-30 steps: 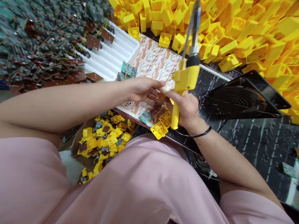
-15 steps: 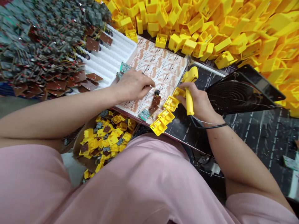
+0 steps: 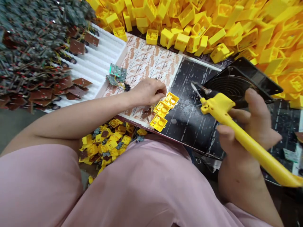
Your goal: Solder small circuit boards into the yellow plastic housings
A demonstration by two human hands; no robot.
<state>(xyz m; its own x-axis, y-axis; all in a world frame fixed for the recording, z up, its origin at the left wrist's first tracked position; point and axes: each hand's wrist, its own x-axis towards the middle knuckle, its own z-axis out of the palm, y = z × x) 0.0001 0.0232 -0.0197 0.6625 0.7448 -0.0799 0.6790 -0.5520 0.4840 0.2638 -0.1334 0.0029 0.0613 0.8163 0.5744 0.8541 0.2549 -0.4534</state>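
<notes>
My right hand (image 3: pixel 246 132) is closed round a yellow soldering iron (image 3: pixel 236 126), its metal tip pointing left over the black mat (image 3: pixel 189 119). My left hand (image 3: pixel 149 91) rests on the printed sheet (image 3: pixel 151 61), fingers curled in a pinch on something too small to make out. Just right of it lie three yellow plastic covers (image 3: pixel 163 110) in a row at the sheet's edge. A small brown board (image 3: pixel 146 113) lies beneath that hand.
A heap of yellow housings (image 3: pixel 224 28) fills the back right. Wired circuit boards (image 3: pixel 30 56) pile up at left over a white tray (image 3: pixel 99 63). A black fan (image 3: pixel 236 82) stands by the iron. A box of assembled yellow parts (image 3: pixel 106 145) sits by my knee.
My right hand has pulled the soldering iron away from the yellow covers, to the right and toward me. My left hand has shifted right, next to the covers.
</notes>
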